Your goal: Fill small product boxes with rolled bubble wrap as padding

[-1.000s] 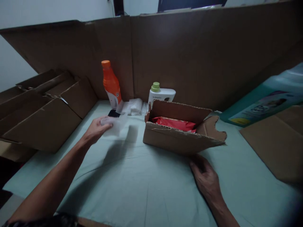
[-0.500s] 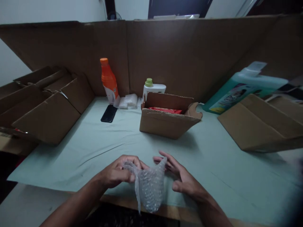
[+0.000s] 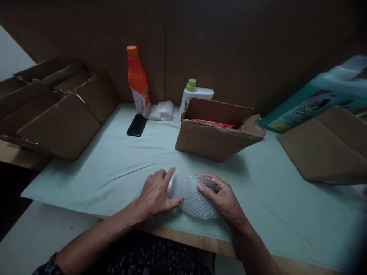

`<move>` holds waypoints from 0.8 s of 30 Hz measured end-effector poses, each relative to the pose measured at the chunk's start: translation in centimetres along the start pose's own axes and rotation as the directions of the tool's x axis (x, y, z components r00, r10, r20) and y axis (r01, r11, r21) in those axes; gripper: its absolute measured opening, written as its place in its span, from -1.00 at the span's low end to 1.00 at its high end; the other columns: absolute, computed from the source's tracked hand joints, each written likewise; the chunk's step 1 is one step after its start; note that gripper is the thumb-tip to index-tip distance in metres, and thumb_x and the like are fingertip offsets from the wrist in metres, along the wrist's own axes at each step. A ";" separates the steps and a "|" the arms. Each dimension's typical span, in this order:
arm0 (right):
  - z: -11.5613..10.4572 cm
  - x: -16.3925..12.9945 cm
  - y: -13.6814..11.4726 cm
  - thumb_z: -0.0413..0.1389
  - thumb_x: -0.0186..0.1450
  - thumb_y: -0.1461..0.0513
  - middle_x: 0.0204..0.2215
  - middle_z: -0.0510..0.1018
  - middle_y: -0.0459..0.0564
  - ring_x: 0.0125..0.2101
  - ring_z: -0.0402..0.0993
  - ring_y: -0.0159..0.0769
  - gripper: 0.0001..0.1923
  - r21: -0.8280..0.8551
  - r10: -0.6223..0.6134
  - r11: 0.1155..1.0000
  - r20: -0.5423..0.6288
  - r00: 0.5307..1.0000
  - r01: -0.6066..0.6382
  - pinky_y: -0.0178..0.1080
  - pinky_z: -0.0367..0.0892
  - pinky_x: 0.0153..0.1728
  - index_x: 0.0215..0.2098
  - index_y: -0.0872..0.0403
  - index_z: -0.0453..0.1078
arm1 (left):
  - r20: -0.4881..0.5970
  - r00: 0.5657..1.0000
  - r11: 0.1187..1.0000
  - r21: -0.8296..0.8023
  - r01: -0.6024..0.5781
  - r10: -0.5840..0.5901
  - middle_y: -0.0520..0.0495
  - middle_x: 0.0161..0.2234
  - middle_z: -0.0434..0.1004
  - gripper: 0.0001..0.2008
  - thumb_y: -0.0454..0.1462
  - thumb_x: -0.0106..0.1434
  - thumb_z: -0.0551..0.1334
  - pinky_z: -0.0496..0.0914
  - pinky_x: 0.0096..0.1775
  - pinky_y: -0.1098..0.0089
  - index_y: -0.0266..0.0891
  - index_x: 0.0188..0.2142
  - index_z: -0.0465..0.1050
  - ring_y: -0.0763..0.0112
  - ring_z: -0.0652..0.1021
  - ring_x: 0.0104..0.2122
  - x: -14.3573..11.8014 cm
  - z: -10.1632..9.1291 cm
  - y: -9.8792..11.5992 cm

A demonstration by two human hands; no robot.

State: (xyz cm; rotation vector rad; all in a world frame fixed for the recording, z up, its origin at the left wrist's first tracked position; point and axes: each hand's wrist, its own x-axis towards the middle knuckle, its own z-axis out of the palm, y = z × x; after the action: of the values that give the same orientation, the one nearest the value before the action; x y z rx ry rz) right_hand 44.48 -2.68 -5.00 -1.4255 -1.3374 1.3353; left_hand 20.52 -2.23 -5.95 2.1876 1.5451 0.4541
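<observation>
While both hands press down on it, the clear bubble-wrap piece [image 3: 195, 196] lies flat near the table's front edge, at six o'clock. My left hand [image 3: 157, 193] rests spread with fingers flat on its left edge; my right hand [image 3: 222, 196] curls over its right end, fingertips pushing the film down. Nothing yet sits inside it, so wrapping looks barely begun. At twelve o'clock stands an open brown cardboard box [image 3: 215, 131] holding a red packet [image 3: 213, 123]. A pale green cloth [image 3: 114, 168] covers the table; cardboard sheets wall the dim room behind.
</observation>
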 end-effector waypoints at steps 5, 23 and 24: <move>0.5 -0.7 0.1 0.29 0.19 0.02 -0.31 0.60 -0.02 -0.34 0.47 -0.27 -0.65 -0.004 -0.026 1.000 0.017 1.000 0.026 -0.26 0.39 -0.30 -0.17 0.06 0.52 | 0.064 0.998 1.000 0.011 0.000 0.000 -0.31 -0.04 0.51 -0.19 -0.05 0.18 0.28 0.41 -0.04 0.00 -0.30 0.34 0.12 -0.07 0.52 -0.08 -0.6 2.2 1.3; -3.5 0.0 1.2 0.31 0.12 -0.07 -0.42 0.58 -0.04 -0.45 0.46 -0.28 -0.56 0.017 0.003 1.000 -0.061 0.998 -0.002 -0.27 0.35 -0.40 -0.20 0.05 0.48 | 0.112 0.953 0.873 -0.382 0.304 -0.283 0.02 -0.56 0.31 -0.84 -0.20 0.06 0.04 0.29 -0.41 0.41 -0.21 -0.52 0.31 0.37 0.38 -0.49 -0.1 -2.2 -4.8; -4.3 0.3 1.9 0.28 0.14 -0.06 -0.44 0.57 -0.04 -0.44 0.48 -0.26 -0.56 -0.095 -0.009 0.995 -0.116 0.993 -0.002 -0.24 0.37 -0.37 -0.17 0.06 0.48 | 0.087 0.951 0.891 -0.333 0.309 -0.298 0.03 -0.57 0.28 -0.87 -0.21 0.04 0.07 0.28 -0.40 0.39 -0.19 -0.54 0.28 0.36 0.36 -0.49 -0.1 -2.4 -5.5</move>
State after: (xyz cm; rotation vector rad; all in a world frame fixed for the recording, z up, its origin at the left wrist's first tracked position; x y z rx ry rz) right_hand 49.04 -2.14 -6.20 -1.5404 -1.3409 1.1806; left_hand 14.90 -0.31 -6.69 1.6482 1.6148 0.5361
